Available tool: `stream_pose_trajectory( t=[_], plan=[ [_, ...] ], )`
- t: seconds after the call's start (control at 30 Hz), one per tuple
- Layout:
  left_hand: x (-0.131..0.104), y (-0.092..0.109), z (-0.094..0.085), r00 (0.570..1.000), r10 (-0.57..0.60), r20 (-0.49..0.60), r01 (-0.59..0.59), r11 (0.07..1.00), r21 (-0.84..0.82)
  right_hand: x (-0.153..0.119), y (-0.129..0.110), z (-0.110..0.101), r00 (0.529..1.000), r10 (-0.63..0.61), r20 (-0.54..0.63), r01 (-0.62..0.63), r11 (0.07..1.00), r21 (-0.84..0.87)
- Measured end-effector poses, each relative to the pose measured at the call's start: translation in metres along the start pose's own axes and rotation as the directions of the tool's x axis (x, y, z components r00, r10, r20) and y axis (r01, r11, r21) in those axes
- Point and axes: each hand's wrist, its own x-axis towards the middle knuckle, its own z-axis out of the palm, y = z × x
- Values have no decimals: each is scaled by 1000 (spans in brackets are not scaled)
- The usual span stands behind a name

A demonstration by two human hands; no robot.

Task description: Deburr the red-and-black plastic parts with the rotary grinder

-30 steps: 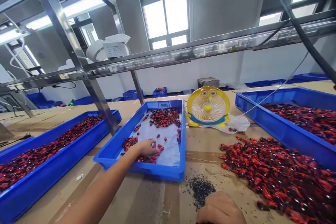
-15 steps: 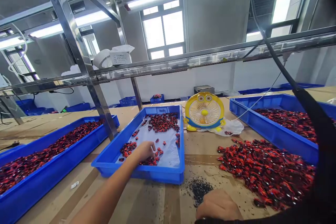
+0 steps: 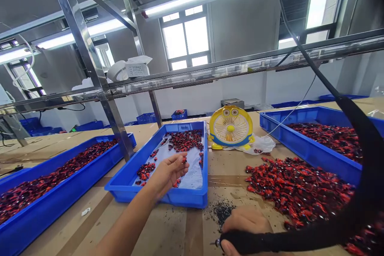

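Over the front part of the middle blue tray, my left hand is raised with a small red and black piece pinched at its fingertips. Red and black pieces lie on the white sheet inside that tray. At the bottom of the view my right hand is wrapped round a black handheld tool with a thin metal tip pointing left. Black crumbs are scattered just beyond this hand. A big heap of red and black pieces lies on the table to its right.
A yellow fan stands behind the crumbs, beside a clear plastic bag. Filled blue trays stand at the left and right. A metal post rises between the left trays. A thick black cable arcs down the right side.
My left hand has lifted from the pieces in the tray with one piece in its fingers. My right hand has turned, and the black tool now shows in it.
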Motion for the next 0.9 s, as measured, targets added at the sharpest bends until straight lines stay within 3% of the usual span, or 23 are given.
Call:
stream_pose_trajectory(
  t=[0.27, 0.47, 0.57, 0.73, 0.9],
  plan=[
    [-45, -9, 29, 996, -52, 72, 68, 967, -244, 11, -8, -9, 997, 49, -53, -47, 998, 29],
    [-61, -33, 50, 981, -126, 145, 160, 952, -259, 34, -16, -22, 973, 183, -140, -174, 982, 72],
    [-60, -51, 50, 979, -119, 166, 160, 952, -260, 42, -17, -25, 947, 270, -176, -258, 962, 90],
    [-59, -79, 42, 975, -110, 191, 157, 954, -254, 39, -13, -25, 913, 391, -115, -383, 920, 84],
    [-59, -85, 34, 977, -102, 186, 141, 967, -212, 29, -19, -28, 900, 427, -81, -425, 904, 42]
  ],
)
